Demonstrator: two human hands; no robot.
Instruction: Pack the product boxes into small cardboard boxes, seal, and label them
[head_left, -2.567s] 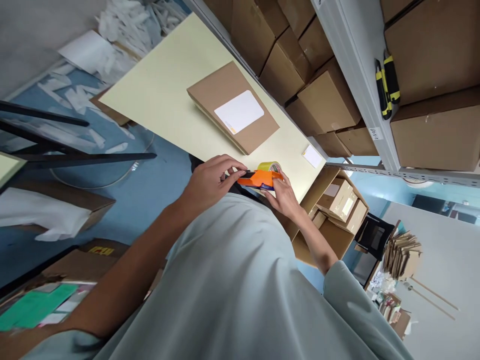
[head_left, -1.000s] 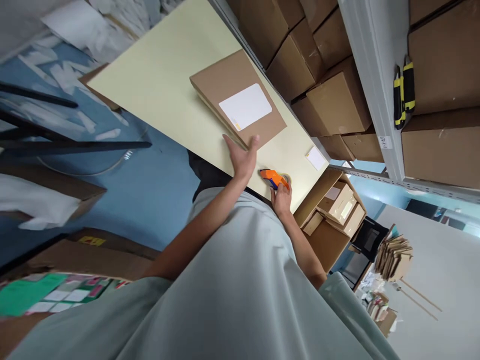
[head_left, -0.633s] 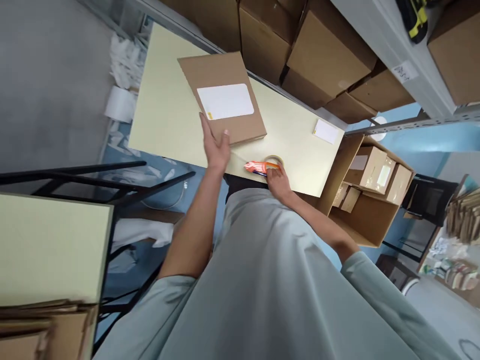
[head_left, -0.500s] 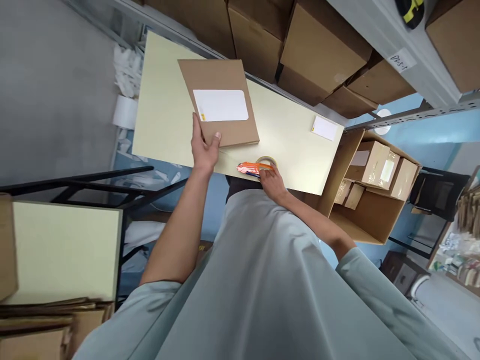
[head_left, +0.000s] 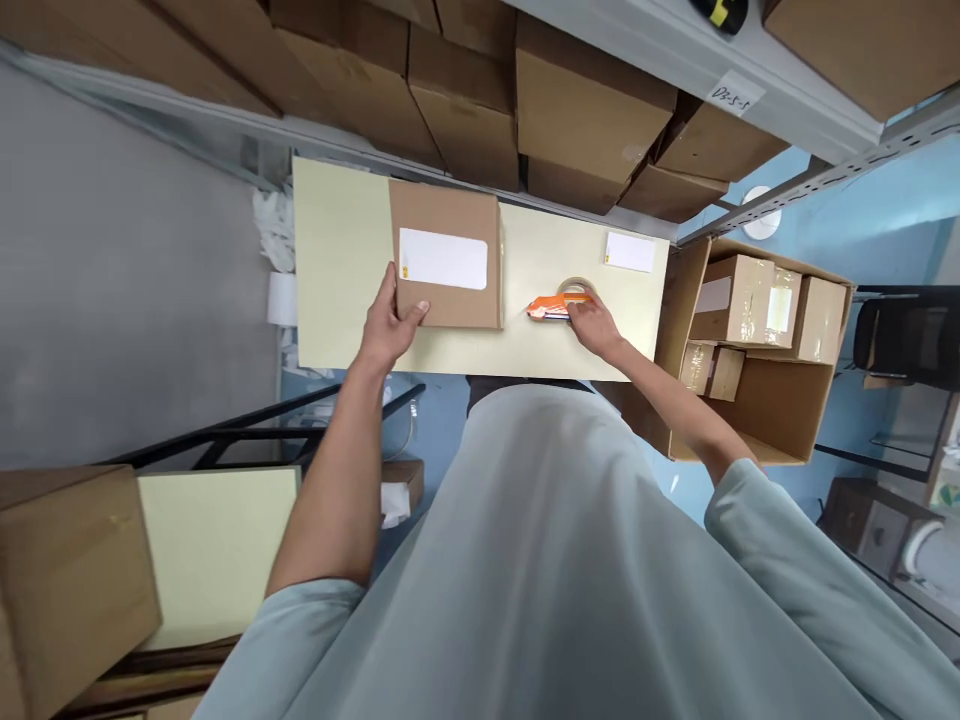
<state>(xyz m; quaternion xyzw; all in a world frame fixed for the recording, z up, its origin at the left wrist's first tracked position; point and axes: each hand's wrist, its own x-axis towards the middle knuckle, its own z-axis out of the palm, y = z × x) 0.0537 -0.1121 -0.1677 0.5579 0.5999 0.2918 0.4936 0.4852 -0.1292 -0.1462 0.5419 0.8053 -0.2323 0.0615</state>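
My left hand [head_left: 391, 325] grips the near left edge of a brown cardboard box [head_left: 450, 308], its thumb over the top face. A white label [head_left: 442, 258] with a small yellow mark lies across that face. Over the pale table's right half, my right hand [head_left: 595, 322] is closed around an orange tape dispenser [head_left: 551, 306]. Its tip points left toward the box, with a gap between them. The roll of tape [head_left: 576, 285] shows at the far side of my right fingers.
A second white label [head_left: 629, 252] lies at the right of the pale table [head_left: 341, 260]. Beyond the right end stands a large open carton [head_left: 772, 415] with several small boxes inside. Shelving with cardboard boxes [head_left: 592, 100] runs along the far side. A black frame [head_left: 247, 433] stands at lower left.
The box has turned straighter in view and its right side now shows. My right hand and the tape dispenser have moved right and slightly up, away from the table's near edge.
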